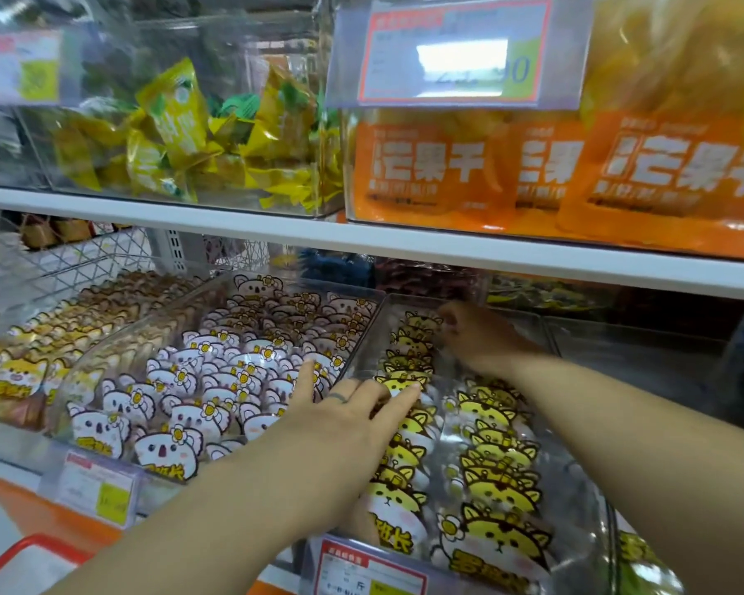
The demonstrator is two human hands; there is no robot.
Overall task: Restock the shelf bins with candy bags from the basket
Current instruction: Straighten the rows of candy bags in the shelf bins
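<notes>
The left hand [353, 407] lies released and flat, fingers straight and spread, with its fingertips resting on the yellow cat-face candy bags [499, 491] near the middle of their clear bin [576, 491]. One finger reaches over the bin's wall towards the neighbouring bin, and another wears a dark ring [338, 397]. The right hand [477, 332] reaches deeper into the same bin and touches the rearmost bags, but it is blurred, so I cannot tell whether it is grasping them or only pressing on them. This is a shop shelf unit with two levels in view, divided by a white shelf board [276, 227]. On the lower level three bins of animal-shaped bags stand side by side: the yellow cat bags in two rows, white koala bags [233, 380] just to their left, and orange fox-like bags [18, 375] furthest left. On the upper level there are two clear bins, one of yellow-green wrapped sweets [177, 135] and one of orange packs [439, 169] with large white lettering. Four price tags [456, 49] hang on the bin fronts. The red rim of the basket [31, 545] shows at the lower left corner, well apart from both hands.
</notes>
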